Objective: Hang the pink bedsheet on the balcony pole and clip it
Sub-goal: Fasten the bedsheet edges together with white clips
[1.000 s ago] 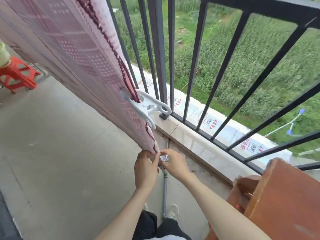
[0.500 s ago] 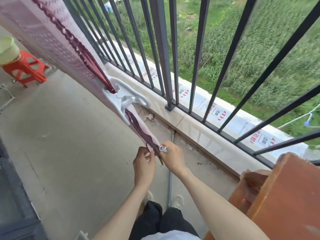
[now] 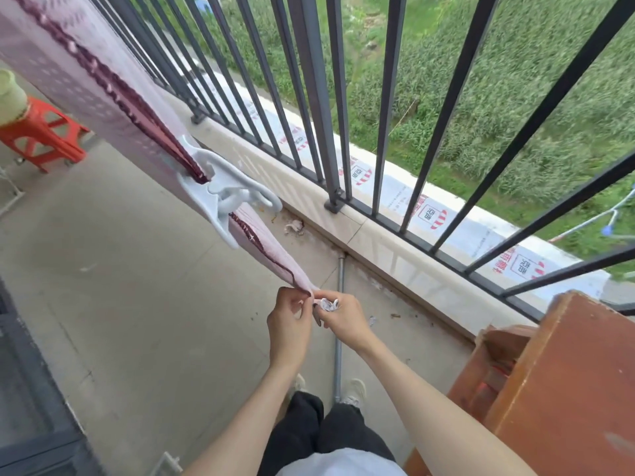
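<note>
- Pink fabric bedsheet with dark maroon stitched edge (image 3: pixel 103 108): folded double, stretched taut on a slant from the upper left down to the person's hands, above the grey concrete balcony floor (image 3: pixel 137 304).
- Large white plastic clip (image 3: pixel 223 197): clamped across the sheet's maroon edge, partway along the stretched length, above the hands.
- Left hand (image 3: pixel 290 324): grip pinches the sheet's lower corner between thumb and curled fingers.
- Right hand (image 3: pixel 343 321): touching the left, fingers curled round a small white object (image 3: pixel 330 304) at the sheet's tip; too small to identify.
- Dark metal balcony railing with vertical bars (image 3: pixel 309 97): fixed on a pale stone kerb along the floor's outer edge; green vegetation beyond.
- Thin grey metal pipe (image 3: pixel 338 338): lying on the floor, running from the kerb toward the person's feet.
- Orange-red plastic stool (image 3: pixel 44 139): at the floor's far left, carrying a pale green container.
- Brown wooden furniture piece (image 3: pixel 549 389): lower right, beside the kerb.
</note>
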`<move>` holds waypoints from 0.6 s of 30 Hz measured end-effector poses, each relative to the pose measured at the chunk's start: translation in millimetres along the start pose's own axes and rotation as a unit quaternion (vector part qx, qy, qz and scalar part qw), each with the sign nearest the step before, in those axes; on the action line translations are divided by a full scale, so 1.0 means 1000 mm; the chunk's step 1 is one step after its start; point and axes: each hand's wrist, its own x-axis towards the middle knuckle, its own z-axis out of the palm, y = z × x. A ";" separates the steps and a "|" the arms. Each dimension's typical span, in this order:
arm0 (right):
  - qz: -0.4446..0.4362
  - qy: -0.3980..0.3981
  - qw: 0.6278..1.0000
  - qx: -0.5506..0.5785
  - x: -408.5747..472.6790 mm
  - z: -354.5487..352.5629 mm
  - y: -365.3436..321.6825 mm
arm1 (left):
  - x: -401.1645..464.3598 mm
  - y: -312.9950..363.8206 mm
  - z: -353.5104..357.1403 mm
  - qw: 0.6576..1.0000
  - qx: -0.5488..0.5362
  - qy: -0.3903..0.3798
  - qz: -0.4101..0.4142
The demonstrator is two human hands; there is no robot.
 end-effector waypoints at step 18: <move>0.228 0.005 0.877 0.424 -0.019 -0.008 0.020 | 0.017 0.001 0.017 0.991 0.041 0.101 -0.083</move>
